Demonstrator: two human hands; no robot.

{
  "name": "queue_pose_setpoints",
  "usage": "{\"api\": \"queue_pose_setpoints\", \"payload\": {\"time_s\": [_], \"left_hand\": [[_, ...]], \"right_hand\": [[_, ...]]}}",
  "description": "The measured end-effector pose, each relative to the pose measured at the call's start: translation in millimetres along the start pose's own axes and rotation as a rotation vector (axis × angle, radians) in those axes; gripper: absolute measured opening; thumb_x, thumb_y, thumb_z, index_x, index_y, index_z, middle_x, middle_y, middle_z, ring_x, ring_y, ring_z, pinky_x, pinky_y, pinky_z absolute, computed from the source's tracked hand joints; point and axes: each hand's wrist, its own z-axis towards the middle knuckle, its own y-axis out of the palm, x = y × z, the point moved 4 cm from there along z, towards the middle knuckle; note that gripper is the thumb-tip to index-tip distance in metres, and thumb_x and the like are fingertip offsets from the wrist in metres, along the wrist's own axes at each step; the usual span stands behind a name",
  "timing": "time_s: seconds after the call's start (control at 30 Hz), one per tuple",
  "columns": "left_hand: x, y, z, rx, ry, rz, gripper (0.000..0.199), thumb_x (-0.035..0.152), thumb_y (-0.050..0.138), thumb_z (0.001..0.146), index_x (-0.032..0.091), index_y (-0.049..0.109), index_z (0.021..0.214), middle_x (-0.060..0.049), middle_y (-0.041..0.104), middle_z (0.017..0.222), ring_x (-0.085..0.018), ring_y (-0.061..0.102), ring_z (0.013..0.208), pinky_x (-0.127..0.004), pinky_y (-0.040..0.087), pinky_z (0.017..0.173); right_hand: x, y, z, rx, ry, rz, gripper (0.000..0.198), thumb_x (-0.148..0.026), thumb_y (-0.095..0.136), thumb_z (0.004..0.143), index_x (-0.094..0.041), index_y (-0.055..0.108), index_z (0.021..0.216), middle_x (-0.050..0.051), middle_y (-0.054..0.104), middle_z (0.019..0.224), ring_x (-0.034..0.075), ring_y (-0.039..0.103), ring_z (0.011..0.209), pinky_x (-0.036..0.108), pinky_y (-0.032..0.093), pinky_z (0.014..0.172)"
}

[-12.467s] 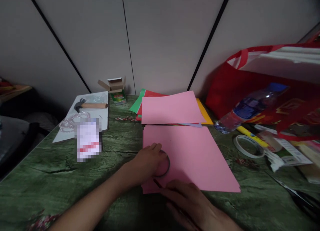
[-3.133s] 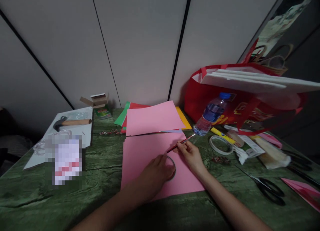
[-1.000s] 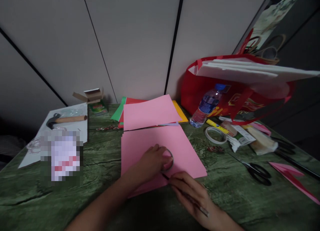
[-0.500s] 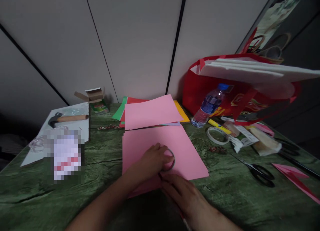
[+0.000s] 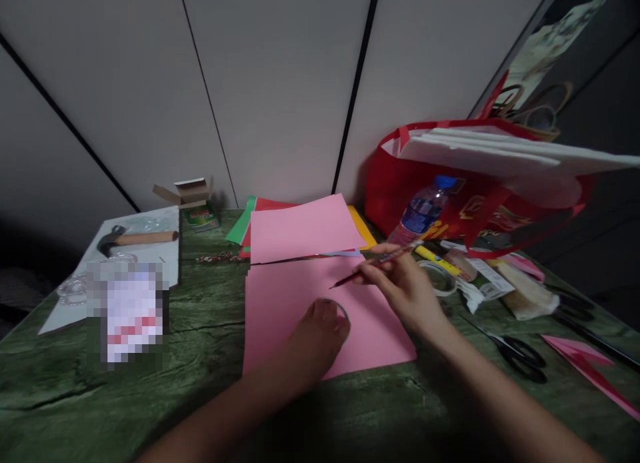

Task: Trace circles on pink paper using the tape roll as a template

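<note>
On the left side of the green wood-grain table (image 5: pixel 200 366), a wooden-handled claw hammer (image 5: pixel 147 237) lay on a flat white board (image 5: pixel 153 253). Right of it, near the middle, lay a stack of rectangular pink paper sheets (image 5: pixel 280 293), no cut visible in the top one. The left hand (image 5: pixel 320 339) rested there, fingers curled over a thin, round, grey-rimmed ring (image 5: pixel 347 316); whether they gripped it or only pressed could not be told. To the right, the right hand (image 5: pixel 407 286) held a slim dark-red pencil (image 5: pixel 353 275) pinched between thumb and fingers, its point just beyond the ring's far edge, contact with the paper unclear. Marking around the ring seemed under way: the ring was placed, but no drawn line could be made out, so how much was left was uncertain. Farther right, black-handled metal scissors (image 5: pixel 503 339) lay untouched.
</note>
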Motion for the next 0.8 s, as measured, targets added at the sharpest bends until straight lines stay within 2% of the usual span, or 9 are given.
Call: {"api": "queue_pose_setpoints", "payload": {"time_s": [0.1, 0.23, 0.37, 0.5, 0.63, 0.8], "left_hand": [[3, 6, 1, 0.022, -0.010, 0.107, 0.036, 0.004, 0.044, 0.084, 0.007, 0.049, 0.120, -0.021, 0.051, 0.122, -0.032, 0.047, 0.112, -0.045, 0.042, 0.090], [3, 16, 1, 0.035, -0.012, 0.111, 0.034, 0.006, 0.044, 0.086, 0.009, 0.049, 0.119, -0.020, 0.054, 0.120, -0.031, 0.050, 0.110, -0.046, 0.043, 0.089], [3, 20, -1, 0.080, -0.016, 0.124, 0.034, 0.008, 0.044, 0.086, 0.008, 0.049, 0.120, -0.021, 0.056, 0.115, -0.033, 0.054, 0.103, -0.048, 0.044, 0.084], [3, 26, 0, 0.085, -0.029, 0.164, 0.037, 0.009, 0.044, 0.086, 0.006, 0.049, 0.122, -0.021, 0.059, 0.109, -0.035, 0.055, 0.099, -0.050, 0.044, 0.081], [3, 32, 3, 0.074, -0.024, 0.124, 0.042, 0.008, 0.043, 0.084, 0.007, 0.046, 0.126, -0.020, 0.058, 0.111, -0.036, 0.055, 0.101, -0.050, 0.046, 0.078], [2, 27, 4, -0.072, -0.072, 0.063, 0.043, 0.005, 0.043, 0.082, 0.008, 0.047, 0.125, -0.019, 0.061, 0.105, -0.033, 0.060, 0.094, -0.046, 0.050, 0.073]], "right_hand": [[5, 33, 22, -0.177, -0.008, -0.066, 0.026, -0.031, 0.056, 0.086, -0.018, 0.046, 0.107, 0.003, 0.066, 0.075, 0.017, 0.066, 0.070, 0.033, 0.054, 0.068], [-4, 77, 28, -0.509, 0.025, -0.124, 0.027, -0.019, 0.053, 0.085, -0.016, 0.047, 0.112, 0.005, 0.069, 0.083, 0.017, 0.065, 0.076, 0.030, 0.051, 0.069], [-11, 101, 28, -0.761, 0.081, -0.212, 0.023, -0.011, 0.047, 0.086, -0.017, 0.055, 0.107, 0.003, 0.070, 0.082, 0.015, 0.064, 0.077, 0.029, 0.049, 0.071], [-6, 112, 28, -0.835, 0.102, -0.101, 0.020, -0.013, 0.047, 0.088, -0.018, 0.059, 0.103, 0.001, 0.068, 0.079, 0.012, 0.063, 0.074, 0.024, 0.049, 0.067], [4, 116, 25, -0.871, 0.118, -0.010, 0.019, -0.013, 0.048, 0.087, -0.017, 0.060, 0.101, 0.000, 0.066, 0.076, 0.010, 0.061, 0.068, 0.023, 0.049, 0.064], [6, 117, 21, -0.940, 0.107, -0.046, 0.017, -0.014, 0.049, 0.086, -0.017, 0.062, 0.097, -0.001, 0.064, 0.072, 0.009, 0.058, 0.061, 0.019, 0.047, 0.056]]}}
